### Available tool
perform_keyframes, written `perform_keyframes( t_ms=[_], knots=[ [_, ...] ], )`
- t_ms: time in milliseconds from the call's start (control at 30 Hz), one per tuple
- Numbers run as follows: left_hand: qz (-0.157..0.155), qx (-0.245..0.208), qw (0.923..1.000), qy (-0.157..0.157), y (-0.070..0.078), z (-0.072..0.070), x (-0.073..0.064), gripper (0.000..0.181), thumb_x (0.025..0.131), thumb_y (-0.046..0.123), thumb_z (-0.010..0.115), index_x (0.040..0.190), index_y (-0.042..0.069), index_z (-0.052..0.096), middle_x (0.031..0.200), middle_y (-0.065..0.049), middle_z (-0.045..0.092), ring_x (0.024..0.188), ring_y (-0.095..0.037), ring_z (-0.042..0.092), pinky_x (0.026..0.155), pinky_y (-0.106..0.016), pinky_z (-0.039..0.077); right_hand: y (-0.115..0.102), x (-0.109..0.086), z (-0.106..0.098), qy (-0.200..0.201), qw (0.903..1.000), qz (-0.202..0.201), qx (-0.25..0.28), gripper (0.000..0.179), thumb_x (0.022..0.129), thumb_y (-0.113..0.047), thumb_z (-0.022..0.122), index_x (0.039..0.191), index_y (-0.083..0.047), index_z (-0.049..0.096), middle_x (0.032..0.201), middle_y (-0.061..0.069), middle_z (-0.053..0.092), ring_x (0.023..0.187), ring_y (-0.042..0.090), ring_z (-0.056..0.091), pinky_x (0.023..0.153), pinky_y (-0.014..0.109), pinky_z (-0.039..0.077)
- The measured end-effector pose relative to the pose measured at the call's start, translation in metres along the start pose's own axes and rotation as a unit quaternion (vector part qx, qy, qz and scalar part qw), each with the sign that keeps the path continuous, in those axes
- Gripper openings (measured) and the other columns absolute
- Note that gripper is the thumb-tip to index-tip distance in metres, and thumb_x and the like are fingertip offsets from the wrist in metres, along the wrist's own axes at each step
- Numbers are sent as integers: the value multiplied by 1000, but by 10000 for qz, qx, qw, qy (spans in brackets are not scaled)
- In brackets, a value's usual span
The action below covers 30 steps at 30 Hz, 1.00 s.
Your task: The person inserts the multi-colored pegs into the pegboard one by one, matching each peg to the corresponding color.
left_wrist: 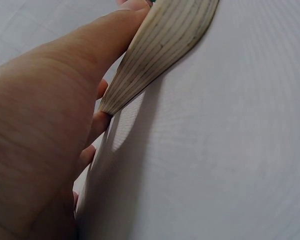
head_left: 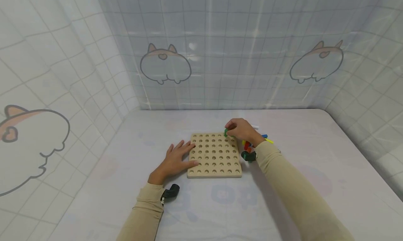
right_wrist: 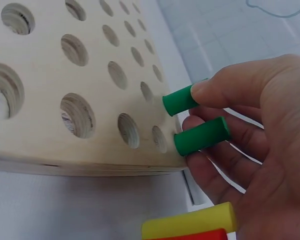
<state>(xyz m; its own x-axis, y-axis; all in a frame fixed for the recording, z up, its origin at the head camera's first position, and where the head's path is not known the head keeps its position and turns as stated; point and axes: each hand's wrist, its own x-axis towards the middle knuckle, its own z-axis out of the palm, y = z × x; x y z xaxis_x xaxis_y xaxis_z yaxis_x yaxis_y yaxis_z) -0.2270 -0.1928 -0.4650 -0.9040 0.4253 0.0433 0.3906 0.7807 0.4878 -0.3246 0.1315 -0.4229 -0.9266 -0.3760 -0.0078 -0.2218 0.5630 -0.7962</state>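
Note:
A square wooden board with rows of round holes lies on the table. My left hand rests at its left edge, fingers spread and thumb over the top; in the left wrist view the thumb lies along the layered plywood side. At the far right corner my right hand pinches a green peg between thumb and fingers, its lower end at a hole of the far row. Beside it, a second green peg stands upright at the corner hole, close to the curled fingers.
Right of the board, partly behind my right wrist, lie loose pegs: a blue peg, a yellow peg, a red peg and a white peg. A tiled-print curtain hangs behind the table.

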Motion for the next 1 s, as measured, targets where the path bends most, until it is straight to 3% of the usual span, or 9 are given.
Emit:
perform_keyframes(
  t_ms=[200,533,733,800,1000],
  knots=[
    [-14,-24,10000,-7,0,1,-1,85,89,63,65,157,18,38,162,-6,31,153,-29,12,118,-60,-4,-4,-7,-9,210,9996,10,182,18,96,-15,68,113,-9,67,113,6,68,107,24,62,96,45,49],
    [105,-71,9999,67,0,2,-2,85,89,63,65,156,16,39,161,-9,33,152,-33,13,117,-63,-3,-4,-36,-31,733,9943,-121,771,20,98,-21,68,115,-10,67,116,9,69,106,23,64,96,45,50],
    [83,-94,9999,64,0,3,-1,85,89,62,65,156,17,39,161,-8,32,152,-32,13,117,-62,-3,2,-54,-37,878,9862,-270,1375,28,97,-24,69,117,-5,65,120,18,67,113,39,61,99,53,48],
    [134,-94,9998,70,0,3,-1,85,89,61,65,156,16,40,161,-9,33,152,-33,14,116,-64,-3,4,-62,-39,939,9847,-274,1440,30,98,-26,69,119,-4,65,120,18,68,114,42,59,99,50,49],
    [113,-47,9999,69,0,2,0,84,89,61,66,156,16,40,161,-9,32,152,-32,14,117,-63,-3,11,-85,-40,1096,9832,-207,1447,32,97,-29,70,118,-5,65,118,15,69,112,42,61,97,45,52]
  ],
)
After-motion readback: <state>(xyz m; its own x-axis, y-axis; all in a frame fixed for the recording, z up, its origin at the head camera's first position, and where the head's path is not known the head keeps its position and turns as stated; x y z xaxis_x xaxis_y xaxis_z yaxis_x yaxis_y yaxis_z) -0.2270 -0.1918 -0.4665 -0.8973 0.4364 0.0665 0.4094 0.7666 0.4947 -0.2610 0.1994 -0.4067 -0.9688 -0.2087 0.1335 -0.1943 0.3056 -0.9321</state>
